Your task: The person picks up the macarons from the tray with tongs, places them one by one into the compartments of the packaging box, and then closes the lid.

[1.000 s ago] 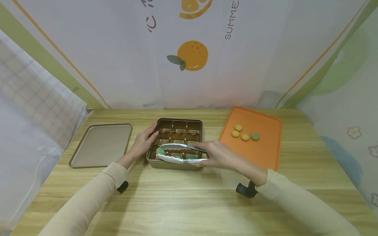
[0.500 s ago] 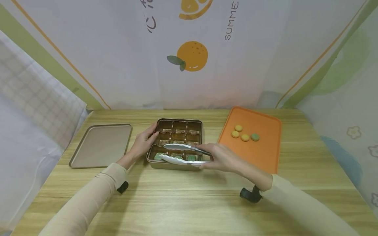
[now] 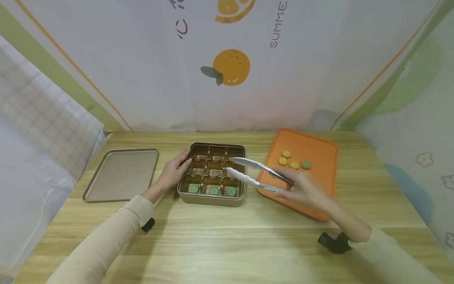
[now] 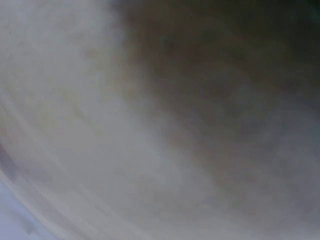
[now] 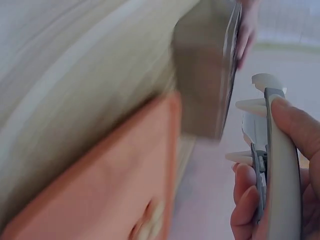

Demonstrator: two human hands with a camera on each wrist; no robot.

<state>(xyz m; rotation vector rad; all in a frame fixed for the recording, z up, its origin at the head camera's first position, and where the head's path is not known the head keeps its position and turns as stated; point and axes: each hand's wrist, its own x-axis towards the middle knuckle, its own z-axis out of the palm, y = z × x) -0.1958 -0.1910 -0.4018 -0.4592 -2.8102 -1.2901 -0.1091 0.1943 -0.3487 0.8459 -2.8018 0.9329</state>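
Observation:
A square brown metal box (image 3: 213, 200) with a sectioned brown insert stands mid-table. Green macarons (image 3: 193, 188) lie in the front row, one per compartment. My left hand (image 3: 173, 169) holds the box's left side, thumb at the rim. My right hand (image 3: 305, 190) grips white-tipped tongs (image 3: 248, 180), spread apart over the box's right side with nothing between the tips. In the right wrist view, thumb and fingers wrap the tongs (image 5: 283, 175), and the box (image 5: 200, 80) stands beyond. The left wrist view is too blurred to make out.
An orange tray (image 3: 320, 157) at the right bears several macarons, yellow ones (image 3: 286, 154) and a green one (image 3: 306, 165). To the left lies a flat beige tray (image 3: 122, 175). A printed curtain (image 3: 159, 79) hangs behind the wooden table (image 3: 227, 244).
The green macaron between the tongs has been let go into the front left compartment. My right hand and the tongs have moved right; the box has shifted slightly right.

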